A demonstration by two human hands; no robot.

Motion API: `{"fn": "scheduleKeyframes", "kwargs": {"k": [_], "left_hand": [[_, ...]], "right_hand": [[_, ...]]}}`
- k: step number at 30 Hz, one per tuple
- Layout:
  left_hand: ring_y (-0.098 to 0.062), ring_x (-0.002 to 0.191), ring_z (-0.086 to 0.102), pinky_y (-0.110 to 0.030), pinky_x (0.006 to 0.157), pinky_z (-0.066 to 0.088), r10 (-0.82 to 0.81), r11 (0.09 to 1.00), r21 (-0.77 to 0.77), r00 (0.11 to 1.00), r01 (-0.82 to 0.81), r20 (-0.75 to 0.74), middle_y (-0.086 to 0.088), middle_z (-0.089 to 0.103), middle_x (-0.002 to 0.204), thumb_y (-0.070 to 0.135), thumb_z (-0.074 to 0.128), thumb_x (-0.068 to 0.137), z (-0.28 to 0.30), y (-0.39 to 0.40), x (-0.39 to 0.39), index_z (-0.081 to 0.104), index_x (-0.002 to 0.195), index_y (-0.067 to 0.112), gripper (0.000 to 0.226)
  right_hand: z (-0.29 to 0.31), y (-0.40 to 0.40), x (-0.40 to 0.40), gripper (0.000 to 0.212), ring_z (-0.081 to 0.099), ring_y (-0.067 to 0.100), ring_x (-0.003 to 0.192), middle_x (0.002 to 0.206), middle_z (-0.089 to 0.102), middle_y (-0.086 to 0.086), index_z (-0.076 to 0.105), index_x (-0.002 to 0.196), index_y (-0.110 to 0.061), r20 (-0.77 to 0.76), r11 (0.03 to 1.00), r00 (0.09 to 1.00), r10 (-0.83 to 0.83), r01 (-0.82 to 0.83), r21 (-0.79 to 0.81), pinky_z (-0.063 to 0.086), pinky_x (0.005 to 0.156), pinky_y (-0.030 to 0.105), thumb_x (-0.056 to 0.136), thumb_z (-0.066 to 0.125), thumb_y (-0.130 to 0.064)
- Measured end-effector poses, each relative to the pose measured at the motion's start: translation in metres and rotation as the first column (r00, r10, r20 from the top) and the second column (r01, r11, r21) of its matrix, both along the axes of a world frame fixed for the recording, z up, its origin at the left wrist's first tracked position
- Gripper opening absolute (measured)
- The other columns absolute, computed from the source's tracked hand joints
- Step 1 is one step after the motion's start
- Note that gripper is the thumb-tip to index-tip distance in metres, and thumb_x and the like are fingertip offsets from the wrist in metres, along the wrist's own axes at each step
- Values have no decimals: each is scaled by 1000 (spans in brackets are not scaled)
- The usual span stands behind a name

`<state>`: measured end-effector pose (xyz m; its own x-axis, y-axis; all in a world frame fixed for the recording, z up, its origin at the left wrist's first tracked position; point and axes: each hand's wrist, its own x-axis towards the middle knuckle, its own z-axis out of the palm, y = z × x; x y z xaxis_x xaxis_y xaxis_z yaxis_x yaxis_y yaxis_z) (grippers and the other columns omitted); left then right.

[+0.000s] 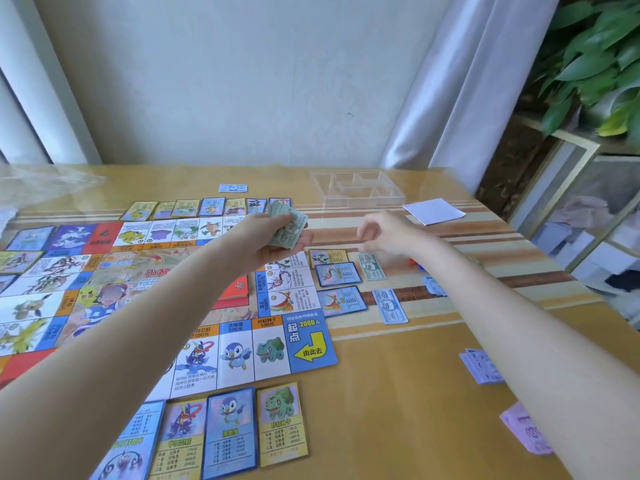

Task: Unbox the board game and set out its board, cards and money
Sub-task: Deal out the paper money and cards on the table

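Nearest the camera, a row of character cards (228,432) lies along the near edge of the game board (145,282), which is spread flat over the left half of the wooden table (398,393). To the right, a pink banknote (526,433) and a purple stack of notes (481,366) rest on the table beside the right forearm. Further on, a blue banknote (393,306) and a green banknote (371,267) lie just beside the cards set along the board's right edge. The left hand (273,240) grips a wad of green banknotes (289,226) above the board's far right corner. The right hand (381,233) hovers above the green banknote, fingers curled downward and holding nothing visible. Beyond it sit a white paper sheet (434,211), a clear plastic tray (358,188) and another row of cards (194,207) along the board's far edge.
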<state>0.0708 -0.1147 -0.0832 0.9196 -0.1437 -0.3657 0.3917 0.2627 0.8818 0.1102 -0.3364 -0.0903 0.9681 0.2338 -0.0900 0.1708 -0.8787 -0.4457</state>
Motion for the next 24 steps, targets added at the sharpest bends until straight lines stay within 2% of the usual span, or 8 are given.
{"fn": "scheduleKeyframes", "kwargs": {"k": [3,4,7,11,13,15,18,24], "left_hand": [[-15,60,70,-24,50,56,34,999,27,999,-34,23,-12,72,77,14,52,95,1,6,0,53,104,3,15],[-16,62,70,-26,53,58,33,999,17,999,-34,22,-12,72,75,14,52,95,1,9,0,53,103,3,13],[-18,67,71,-30,64,59,23,1000,-5,1000,-23,8,-13,72,74,14,51,96,1,12,-3,52,103,3,13],[-21,71,70,-30,65,59,26,999,-34,1000,-26,-5,-19,69,88,13,50,96,0,14,-7,50,107,2,16],[-22,76,69,-31,70,58,24,1000,-15,1000,-24,-1,-19,68,93,14,50,96,0,15,-8,50,106,2,16],[-21,76,68,-31,69,58,25,1000,2,1000,-25,6,-19,67,96,15,50,96,0,17,-8,51,105,3,14],[-21,75,68,-31,68,58,23,1000,5,1000,-23,19,-20,66,100,14,49,97,1,21,-8,51,106,3,16],[-18,65,71,-29,60,59,29,1000,6,1000,-29,11,-19,66,99,15,49,97,-1,24,-11,49,107,3,16]], "right_hand": [[3,13,-14,14,45,-3,76,93,53,-11,67,95,-23,-13,985,987,160,-159,70,34,66,18,82,70,-18],[1,17,-20,19,42,-4,76,94,49,-12,68,101,-24,-33,976,978,206,-203,78,33,68,18,83,70,-18],[-13,21,-30,39,35,6,97,111,43,-4,60,122,-30,-59,972,971,233,-231,48,30,91,26,84,67,-27],[-20,21,-33,37,29,17,117,127,43,0,56,127,-31,0,983,984,180,-180,36,22,105,35,89,60,-31],[-21,24,-31,38,27,20,124,130,43,-2,55,129,-30,6,983,983,183,-183,-27,20,107,37,91,57,-31],[-20,28,-30,43,26,20,126,133,41,-3,50,133,-31,-26,976,980,196,-197,-92,20,107,38,90,57,-32],[-17,33,-26,47,23,20,130,135,38,-2,47,135,-32,-74,973,977,202,-208,-101,20,107,37,90,59,-32],[-7,38,-21,44,20,25,131,133,39,6,50,132,-35,-91,954,970,226,-239,-179,21,105,37,89,59,-32]]}}
